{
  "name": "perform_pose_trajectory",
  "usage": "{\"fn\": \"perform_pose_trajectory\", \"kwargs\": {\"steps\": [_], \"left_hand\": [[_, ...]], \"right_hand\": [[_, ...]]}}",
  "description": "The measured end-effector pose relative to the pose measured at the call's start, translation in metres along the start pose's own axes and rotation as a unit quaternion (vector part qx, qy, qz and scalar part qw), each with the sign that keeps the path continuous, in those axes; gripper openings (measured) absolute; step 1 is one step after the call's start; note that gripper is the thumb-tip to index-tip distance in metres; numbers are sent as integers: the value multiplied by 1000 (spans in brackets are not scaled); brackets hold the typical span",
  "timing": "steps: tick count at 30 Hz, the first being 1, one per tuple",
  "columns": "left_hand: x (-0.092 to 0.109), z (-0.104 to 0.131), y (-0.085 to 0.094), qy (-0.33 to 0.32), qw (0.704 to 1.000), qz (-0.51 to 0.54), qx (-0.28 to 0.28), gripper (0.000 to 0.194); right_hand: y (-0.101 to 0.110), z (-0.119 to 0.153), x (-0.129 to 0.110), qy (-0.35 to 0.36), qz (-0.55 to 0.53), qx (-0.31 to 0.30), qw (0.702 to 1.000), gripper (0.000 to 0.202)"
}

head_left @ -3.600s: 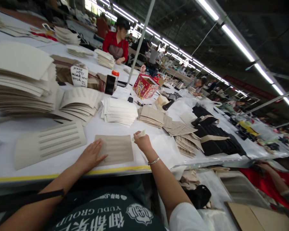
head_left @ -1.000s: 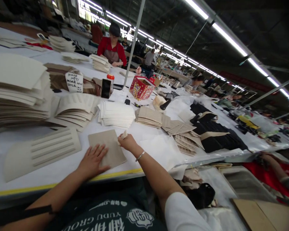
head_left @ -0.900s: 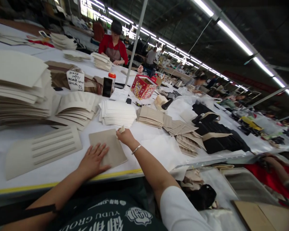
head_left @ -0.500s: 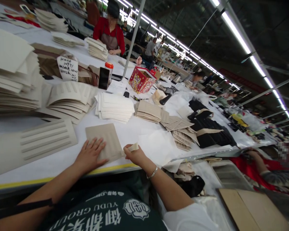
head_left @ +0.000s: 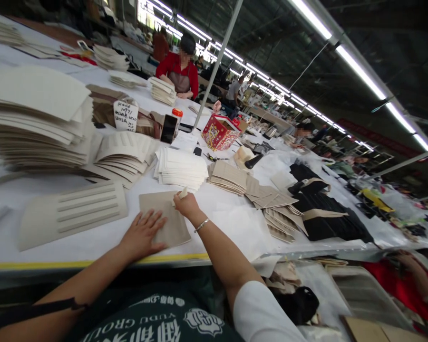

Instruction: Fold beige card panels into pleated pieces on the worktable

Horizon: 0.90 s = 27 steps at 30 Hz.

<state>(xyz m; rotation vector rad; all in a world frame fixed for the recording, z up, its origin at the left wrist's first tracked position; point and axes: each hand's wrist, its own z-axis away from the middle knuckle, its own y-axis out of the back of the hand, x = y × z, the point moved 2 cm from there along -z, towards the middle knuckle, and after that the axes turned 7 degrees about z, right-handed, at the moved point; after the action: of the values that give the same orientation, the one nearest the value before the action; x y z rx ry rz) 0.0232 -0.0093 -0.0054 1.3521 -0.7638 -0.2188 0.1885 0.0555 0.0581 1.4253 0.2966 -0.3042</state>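
A beige rectangular panel [head_left: 173, 230] lies flat on the white table near its front edge. My left hand [head_left: 144, 237] rests on the panel's left part, fingers spread and flat. At the panel's upper right edge my right hand [head_left: 186, 205] is closed round a small pale flat piece [head_left: 182, 192]; its exact kind is not clear. To the left lies a larger beige panel with raised strips [head_left: 85, 211]. Beyond the panel sits a stack of white sheets [head_left: 180, 166], with a stack of beige panels [head_left: 228, 176] to its right.
A tall stack of cream panels [head_left: 35, 118] stands at the left. Behind are a phone [head_left: 169, 129], a red patterned box [head_left: 219, 133] and a metal pole [head_left: 217, 66]. Black pieces [head_left: 321, 209] lie at the right. A co-worker in red [head_left: 180, 73] is across the table.
My right hand has moved from the panel's lower right corner up to its upper right edge, still holding the pale piece. My left hand stays flat on the panel. The view has shifted slightly.
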Motion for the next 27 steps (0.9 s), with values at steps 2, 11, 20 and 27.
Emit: {"fn": "perform_pose_trajectory", "kwargs": {"steps": [2, 11, 20, 27], "left_hand": [[0, 0, 0, 1, 1000, 6, 2, 71], [-5, -1, -7, -20, 1000, 20, 8, 72], [-4, -3, -7, -2, 1000, 10, 7, 73], [-3, 0, -5, -22, 1000, 9, 11, 73]], "right_hand": [[2, 15, 1, -13, 10, -19, 1000, 26], [-6, 72, 14, 9, 55, -64, 996, 24], [-4, 20, -1, -11, 77, -1, 997, 28], [-14, 103, 29, 1, -42, -59, 997, 26]]}}
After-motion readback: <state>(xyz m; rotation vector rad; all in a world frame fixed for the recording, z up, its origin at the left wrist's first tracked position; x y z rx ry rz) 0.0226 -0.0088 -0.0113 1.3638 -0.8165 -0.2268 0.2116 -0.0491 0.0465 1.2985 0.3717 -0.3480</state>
